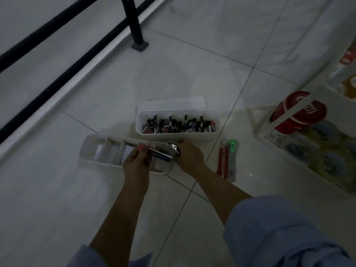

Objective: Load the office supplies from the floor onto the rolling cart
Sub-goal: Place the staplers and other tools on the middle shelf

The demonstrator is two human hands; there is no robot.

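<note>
A shiny metal stapler [163,154] is held over the near end of a long white divided tray [100,149] on the tiled floor. My left hand [136,164] grips its left end and my right hand [189,158] grips its right end. Behind them stands a white bin [177,134] full of black binder clips. Two packaged utility knives [227,158], one red and one green, lie on the floor to the right. The white rolling cart [269,122] stands at the right edge.
The cart's lower shelf holds a red-lidded container [300,112] and colourful packages [316,151]. A white lid [171,104] lies behind the clip bin. A black table leg [136,24] and black cables [63,76] run along the wall at the upper left.
</note>
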